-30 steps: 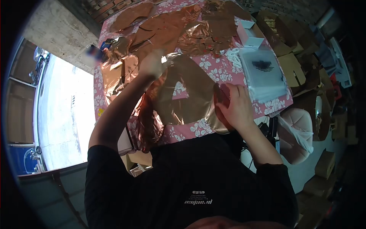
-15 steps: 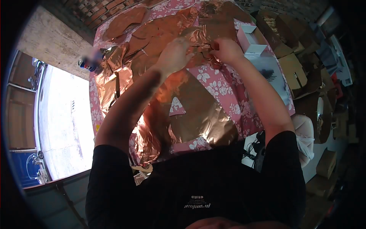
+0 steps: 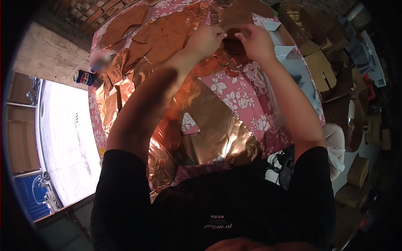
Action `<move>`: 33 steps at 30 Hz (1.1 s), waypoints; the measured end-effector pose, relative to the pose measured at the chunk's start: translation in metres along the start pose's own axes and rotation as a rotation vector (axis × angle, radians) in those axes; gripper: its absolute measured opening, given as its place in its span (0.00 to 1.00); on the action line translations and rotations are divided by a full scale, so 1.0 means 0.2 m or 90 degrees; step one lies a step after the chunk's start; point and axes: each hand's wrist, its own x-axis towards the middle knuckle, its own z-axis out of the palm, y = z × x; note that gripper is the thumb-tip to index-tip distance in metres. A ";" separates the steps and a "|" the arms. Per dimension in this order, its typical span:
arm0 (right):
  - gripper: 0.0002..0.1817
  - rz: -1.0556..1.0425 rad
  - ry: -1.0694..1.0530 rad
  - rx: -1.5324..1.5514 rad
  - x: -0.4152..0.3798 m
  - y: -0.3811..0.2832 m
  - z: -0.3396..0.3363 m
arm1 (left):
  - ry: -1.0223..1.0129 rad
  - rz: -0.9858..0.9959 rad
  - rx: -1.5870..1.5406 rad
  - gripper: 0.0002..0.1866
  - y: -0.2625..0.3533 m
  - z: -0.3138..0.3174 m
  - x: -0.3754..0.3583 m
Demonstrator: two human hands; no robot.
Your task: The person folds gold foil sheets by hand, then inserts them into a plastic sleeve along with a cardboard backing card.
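Note:
A floral pink cloth [image 3: 234,94] covers the table, with large sheets of shiny copper-coloured foil [image 3: 209,125] spread over it. Near the far side, my left hand [image 3: 206,41] pinches the edge of a small dark piece of foil [image 3: 235,45]. My right hand [image 3: 257,42] has thumb and fingers closed at the other side of that piece, its fingertips partly hidden. A triangular hole in the near foil lets the cloth show through. Crumpled foil [image 3: 209,65] lies below both hands, and a tangle of pale cord [image 3: 254,75] sits beside my right wrist.
An open white box [image 3: 284,51] stands at the right table edge, above a silvery flat panel [image 3: 298,79]. A blue can [image 3: 85,78] is at the left edge. Cardboard boxes [image 3: 320,77] crowd the right side, and a brick wall [image 3: 90,19] rises behind.
Both hands have lifted away from the crumpled foil toward the far side, with the small dark piece now between them. The view has shifted slightly, and the pale cord has come into sight.

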 end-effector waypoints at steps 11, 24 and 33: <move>0.15 -0.107 -0.234 -0.138 -0.12 -0.01 0.04 | -0.053 -0.128 -0.095 0.19 -0.08 0.00 0.05; 0.13 -0.006 -0.115 -0.012 0.04 -0.03 0.04 | -0.116 -0.165 -0.113 0.21 -0.02 -0.05 0.06; 0.12 0.199 -0.220 0.008 0.13 -0.21 -0.09 | -0.081 -0.030 0.045 0.20 0.06 -0.13 0.02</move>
